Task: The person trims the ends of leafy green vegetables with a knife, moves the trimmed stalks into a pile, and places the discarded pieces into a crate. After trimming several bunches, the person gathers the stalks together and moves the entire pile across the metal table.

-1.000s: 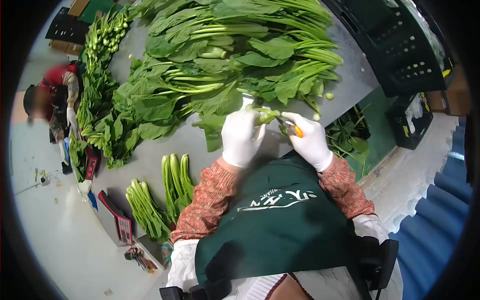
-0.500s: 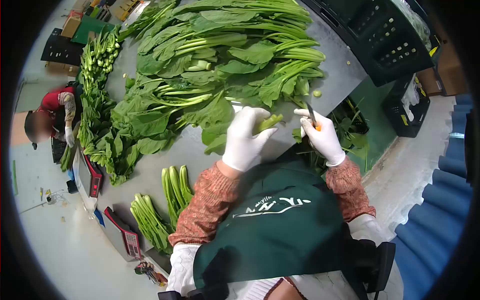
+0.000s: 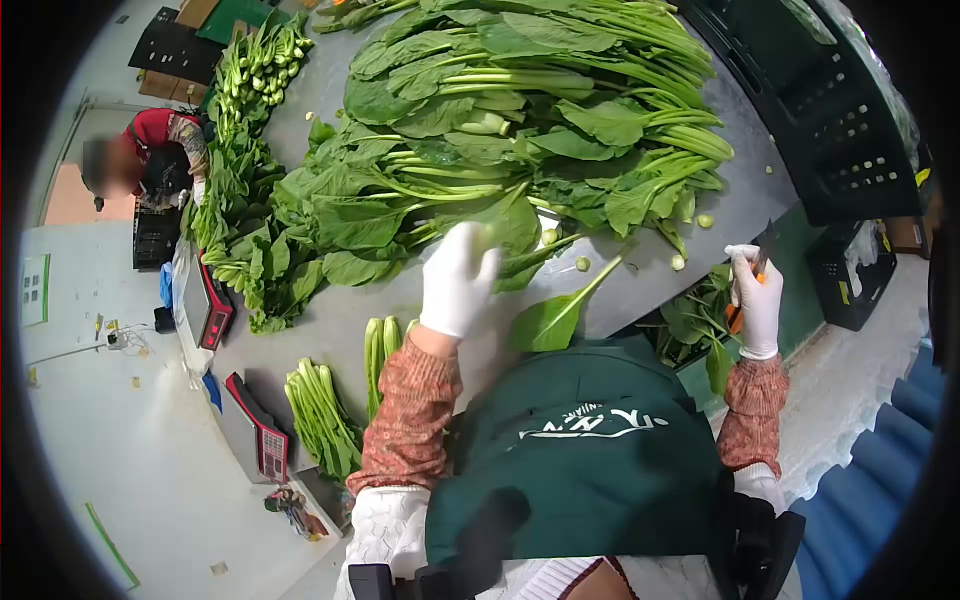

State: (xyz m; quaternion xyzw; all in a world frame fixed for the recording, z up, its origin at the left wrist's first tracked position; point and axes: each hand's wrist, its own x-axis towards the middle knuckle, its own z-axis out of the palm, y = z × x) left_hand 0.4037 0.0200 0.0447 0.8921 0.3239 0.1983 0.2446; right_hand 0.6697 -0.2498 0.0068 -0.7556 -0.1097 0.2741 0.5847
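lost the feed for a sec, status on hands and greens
Left hand gloved, at the edge of the leafy pile. Right hand off to the side, gripping knife. One loose leaf at the table edge.

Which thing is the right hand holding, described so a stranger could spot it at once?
Start at the grey table heaped with leafy greens, then go to its right edge, where the white-gloved right hand is raised. It grips a small knife: orange handle, dark blade pointing up, the only orange thing among green.
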